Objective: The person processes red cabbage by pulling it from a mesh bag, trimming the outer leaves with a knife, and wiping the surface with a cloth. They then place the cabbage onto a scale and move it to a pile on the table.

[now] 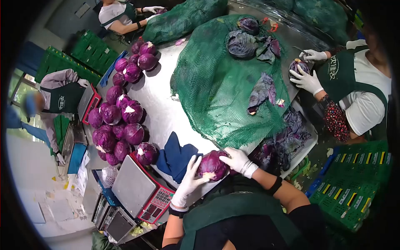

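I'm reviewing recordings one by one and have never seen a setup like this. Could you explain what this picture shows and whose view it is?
There is no robot here: a person works with two gloved hands. The single picture comes from a camera on that person's head, looking forward and down.

The left hand and right hand hold a purple cabbage between them. A thin dark object juts out by the right fingers; it may be a blade, but I can't be certain.

On the metal table lie a group of other purple cabbages, a blue cloth and a green mesh sheet or bag with dark leaves on it. A scale stands to the left. Co-workers are nearby; one on the right also holds a cabbage.
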The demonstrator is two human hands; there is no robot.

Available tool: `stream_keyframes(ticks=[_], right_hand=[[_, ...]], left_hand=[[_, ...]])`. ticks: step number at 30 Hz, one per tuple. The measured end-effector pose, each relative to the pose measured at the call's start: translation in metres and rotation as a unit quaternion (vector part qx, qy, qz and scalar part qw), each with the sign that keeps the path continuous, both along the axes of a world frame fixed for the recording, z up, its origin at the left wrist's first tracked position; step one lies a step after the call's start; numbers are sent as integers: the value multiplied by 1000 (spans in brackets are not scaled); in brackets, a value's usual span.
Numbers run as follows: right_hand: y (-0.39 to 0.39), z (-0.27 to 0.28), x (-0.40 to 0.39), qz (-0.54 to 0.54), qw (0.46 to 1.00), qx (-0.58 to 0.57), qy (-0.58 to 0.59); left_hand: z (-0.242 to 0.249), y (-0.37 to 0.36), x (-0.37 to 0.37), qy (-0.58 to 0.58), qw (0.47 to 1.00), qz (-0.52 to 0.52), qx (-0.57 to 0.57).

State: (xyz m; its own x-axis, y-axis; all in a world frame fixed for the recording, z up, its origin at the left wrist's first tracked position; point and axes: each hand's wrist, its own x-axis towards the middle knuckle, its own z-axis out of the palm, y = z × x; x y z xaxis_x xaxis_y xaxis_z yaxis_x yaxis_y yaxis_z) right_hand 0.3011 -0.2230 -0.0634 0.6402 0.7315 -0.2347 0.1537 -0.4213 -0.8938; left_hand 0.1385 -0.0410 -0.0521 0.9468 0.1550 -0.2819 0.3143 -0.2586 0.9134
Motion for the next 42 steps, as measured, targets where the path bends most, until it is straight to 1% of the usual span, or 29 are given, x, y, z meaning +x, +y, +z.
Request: stream_keyframes(ticks=[1,2,3,4,5,7,9,11,13,15,16,17,18,19,20,21,22,23,25,27,29,31,33,35,36,38,39,40,42], right_hand=[[5,-13,-3,-3,1000,-18,3],[11,3,-3,-36,985,-19,169],[13,0,-1,-35,985,-16,170],[16,-7,-4,-43,955,62,286],[18,-12,-11,-50,905,136,400],[17,1,-10,-16,900,118,419],[9,-2,-3,-71,885,109,447],[-12,7,13,-142,869,176,440],[-45,39,36,-148,903,152,373],[-84,52,60,-145,942,90,288],[-102,48,71,-170,960,21,221],[-117,42,78,-194,969,-46,147],[-130,30,79,-181,959,-127,-176],[-139,22,79,-153,842,-191,-482],[-132,36,73,-186,914,-106,-344],[-122,47,62,-204,958,-94,-179],[-107,59,50,-201,977,-71,-24],[-88,70,32,-179,984,8,10],[-57,61,3,-69,985,73,-140],[-29,98,-18,-16,986,60,-156],[-13,93,-27,-17,969,55,-241],[-9,75,-18,-37,962,73,-260],[-13,70,3,-65,974,125,-179],[-23,53,24,-146,984,104,-22],[-35,33,35,-150,982,64,-93],[-45,34,43,-134,963,-7,-235],[-47,36,38,-126,964,-7,-236],[-44,46,30,-109,990,31,-84],[-44,41,12,-57,977,62,194]], left_hand=[[4,2,-5,-1,1000,18,-11],[3,2,-14,14,993,86,-78],[3,1,-21,29,977,153,-143],[10,-6,-25,22,954,227,-194],[6,-12,-27,32,954,230,-190],[3,-22,-19,7,968,246,-41],[-1,-18,-18,-27,934,326,-142],[-8,-9,-26,-86,903,342,-244],[-19,1,-37,-88,916,320,-226],[-20,-2,-44,-40,773,392,-498],[-15,-6,-38,-44,777,396,-487],[-31,-2,-45,-54,736,408,-538],[-24,-4,-43,-61,751,394,-526],[-11,-7,-37,-66,767,377,-515],[-1,-8,-28,-72,764,376,-519],[10,-9,-17,-111,842,329,-413],[22,-10,-6,-146,903,273,-299],[38,-13,4,-143,896,278,-316],[37,-17,14,-127,924,254,-258],[39,-24,22,-137,949,223,-178],[39,-27,24,-159,965,178,-109],[40,-30,26,-165,959,172,-152],[41,-30,25,-174,949,179,-191],[38,-31,20,-166,918,201,-300],[39,-31,17,-155,910,207,-324],[39,-28,16,-144,911,222,-317],[39,-28,15,-127,912,235,-312],[36,-28,14,-127,910,241,-313],[28,-26,20,-117,940,239,-211]])
